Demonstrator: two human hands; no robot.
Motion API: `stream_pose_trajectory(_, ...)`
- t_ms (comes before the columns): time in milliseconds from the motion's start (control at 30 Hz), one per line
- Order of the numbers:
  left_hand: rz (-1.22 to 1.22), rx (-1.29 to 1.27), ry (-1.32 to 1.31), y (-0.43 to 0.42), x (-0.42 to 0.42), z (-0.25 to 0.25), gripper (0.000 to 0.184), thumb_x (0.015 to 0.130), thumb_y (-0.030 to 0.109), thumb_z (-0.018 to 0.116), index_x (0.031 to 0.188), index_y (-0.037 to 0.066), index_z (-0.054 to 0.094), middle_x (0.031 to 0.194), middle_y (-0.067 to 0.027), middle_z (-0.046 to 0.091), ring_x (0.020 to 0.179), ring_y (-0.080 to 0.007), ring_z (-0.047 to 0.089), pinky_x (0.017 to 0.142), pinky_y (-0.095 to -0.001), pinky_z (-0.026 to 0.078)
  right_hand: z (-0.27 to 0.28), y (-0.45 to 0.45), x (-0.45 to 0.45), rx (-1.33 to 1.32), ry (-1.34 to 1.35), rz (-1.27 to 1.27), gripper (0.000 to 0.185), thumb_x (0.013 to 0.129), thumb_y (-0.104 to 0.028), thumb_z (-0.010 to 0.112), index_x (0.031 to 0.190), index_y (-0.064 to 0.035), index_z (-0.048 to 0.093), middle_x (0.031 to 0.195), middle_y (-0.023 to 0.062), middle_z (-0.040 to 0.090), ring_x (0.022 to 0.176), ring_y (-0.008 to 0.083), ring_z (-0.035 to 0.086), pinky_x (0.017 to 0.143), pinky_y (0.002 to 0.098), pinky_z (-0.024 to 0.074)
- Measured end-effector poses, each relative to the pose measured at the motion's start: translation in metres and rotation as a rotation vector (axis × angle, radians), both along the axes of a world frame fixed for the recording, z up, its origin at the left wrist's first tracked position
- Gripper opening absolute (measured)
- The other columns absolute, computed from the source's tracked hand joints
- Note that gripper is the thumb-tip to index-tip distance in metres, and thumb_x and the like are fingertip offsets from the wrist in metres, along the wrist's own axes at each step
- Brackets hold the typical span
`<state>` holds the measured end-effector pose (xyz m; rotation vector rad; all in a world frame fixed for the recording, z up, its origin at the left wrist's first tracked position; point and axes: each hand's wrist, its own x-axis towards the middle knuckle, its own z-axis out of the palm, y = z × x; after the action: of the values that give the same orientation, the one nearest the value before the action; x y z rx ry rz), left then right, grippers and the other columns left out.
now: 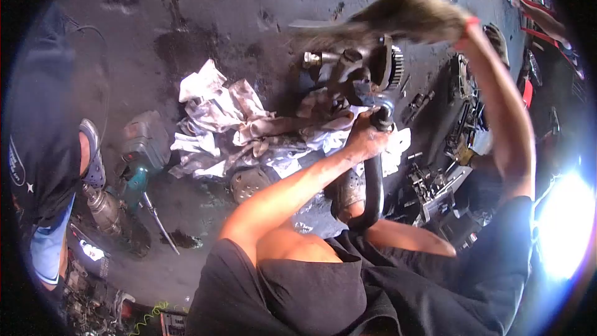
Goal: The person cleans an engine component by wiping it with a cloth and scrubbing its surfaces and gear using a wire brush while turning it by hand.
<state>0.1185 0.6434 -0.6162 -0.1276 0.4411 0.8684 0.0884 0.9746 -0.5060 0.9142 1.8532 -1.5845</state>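
My left hand (372, 138) is bare and closed around the upper part of a black curved tube (374, 190), which bends back toward my leg. Right beyond that hand lies a greasy metal part with a toothed gear (397, 67), resting at the edge of crumpled stained rags (230, 109). My right hand (413, 15), in a dirty work glove, is raised above the gear part and smeared by motion. A pale flat streak (311, 24) shows by its fingertips; I cannot make out what it is or whether the hand holds it.
A teal cordless power tool (138, 182) with a long socket bit lies on the oily floor at left, near another person's clog (93, 155). Loose metal parts (435, 180) are scattered at right, where another person's gloved hand (463, 154) reaches in.
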Motion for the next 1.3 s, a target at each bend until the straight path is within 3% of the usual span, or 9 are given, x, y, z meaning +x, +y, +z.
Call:
stream_pose_trajectory(133,-0.289,0.257,0.646,-0.004,-0.010,0.005,0.015,0.099,0.023,0.066,0.102,0.009,0.072,0.092,-0.0007,0.072,0.087,-0.0146,0.068,0.081,-0.0294,0.055,0.047,-0.039,-0.075,0.225,-0.028,0.320,0.036,0.096,-0.020,0.069,0.129,-0.0051,0.071,0.109,0.0110,0.078,0.087,0.0130,0.069,0.085,0.0295,0.0581)
stream_pose_trajectory(267,0.051,0.208,0.364,0.006,-0.008,0.025,0.022,0.099,0.021,0.056,0.083,0.008,0.061,0.067,-0.0065,0.062,0.060,-0.0206,0.062,0.056,-0.0405,0.051,0.059,-0.032,-0.050,0.307,-0.062,0.427,0.036,0.096,-0.018,0.068,0.132,-0.0133,0.070,0.106,0.0080,0.078,0.073,0.0087,0.068,0.067,0.0263,0.0577)
stream_pose_trajectory(367,-0.230,0.036,0.324,0.009,0.013,0.022,0.012,0.086,0.017,0.072,0.089,0.007,0.068,0.083,-0.0099,0.073,0.073,-0.0190,0.070,0.070,-0.0346,0.056,0.078,-0.035,-0.058,0.373,-0.198,0.513,0.038,0.095,-0.017,0.068,0.133,-0.0186,0.070,0.109,0.0074,0.078,0.069,0.0087,0.068,0.066,0.0248,0.0576)
stream_pose_trajectory(467,-0.124,0.479,1.012,0.023,-0.006,0.036,0.019,0.094,0.026,0.065,0.093,0.007,0.070,0.083,-0.0076,0.073,0.083,-0.0165,0.073,0.079,-0.0355,0.058,0.049,-0.041,-0.072,0.382,-0.213,0.368,0.052,0.088,-0.009,0.070,0.139,-0.0209,0.066,0.115,0.0075,0.076,0.070,0.0144,0.069,0.068,0.0276,0.0586)
stream_pose_trajectory(667,-0.015,0.248,0.407,0.025,-0.041,0.064,0.019,0.089,0.016,0.068,0.074,0.007,0.060,0.063,-0.0027,0.062,0.055,-0.0150,0.061,0.055,-0.0338,0.053,0.098,-0.044,-0.047,0.493,-0.114,0.038,0.053,0.090,-0.001,0.063,0.141,-0.0126,0.063,0.104,0.0075,0.074,0.076,0.0103,0.061,0.070,0.0282,0.0550)
stream_pose_trajectory(933,0.051,0.246,0.637,0.018,-0.030,0.045,0.014,0.080,0.006,0.081,0.088,0.004,0.069,0.071,-0.0041,0.068,0.060,-0.0134,0.065,0.056,-0.0305,0.051,0.199,-0.119,0.045,0.489,-0.115,-0.487,0.039,0.107,-0.023,0.056,0.143,-0.0111,0.061,0.085,-0.0020,0.064,0.059,0.0011,0.045,0.052,0.0198,0.0377)
stream_pose_trajectory(1033,0.073,0.387,0.891,-0.005,-0.018,0.013,0.017,0.081,0.014,0.083,0.091,0.007,0.071,0.080,-0.0031,0.070,0.075,-0.0156,0.067,0.069,-0.0346,0.054,0.203,-0.156,0.045,0.681,-0.297,-0.315,0.035,0.104,-0.011,0.053,0.137,-0.0002,0.060,0.093,0.0060,0.069,0.076,0.0154,0.061,0.074,0.0318,0.0524)
stream_pose_trajectory(1167,-0.216,0.303,0.921,-0.007,-0.033,0.021,0.033,0.079,0.033,0.084,0.095,0.008,0.071,0.096,-0.0135,0.072,0.095,-0.0297,0.068,0.088,-0.0427,0.052,0.211,-0.171,0.022,0.654,-0.294,-0.313,0.036,0.098,-0.004,0.058,0.134,-0.0021,0.063,0.084,0.0129,0.070,0.071,0.0173,0.063,0.071,0.0322,0.0527)
stream_pose_trajectory(1300,-0.138,0.361,0.843,-0.003,-0.036,0.023,0.030,0.078,0.029,0.085,0.093,0.007,0.071,0.097,-0.0155,0.072,0.096,-0.0336,0.069,0.086,-0.0453,0.053,0.127,-0.148,-0.028,0.660,-0.457,-0.002,0.025,0.093,-0.011,0.061,0.118,-0.0068,0.067,0.089,0.0241,0.071,0.089,0.0435,0.071,0.072,0.0508,0.0570)
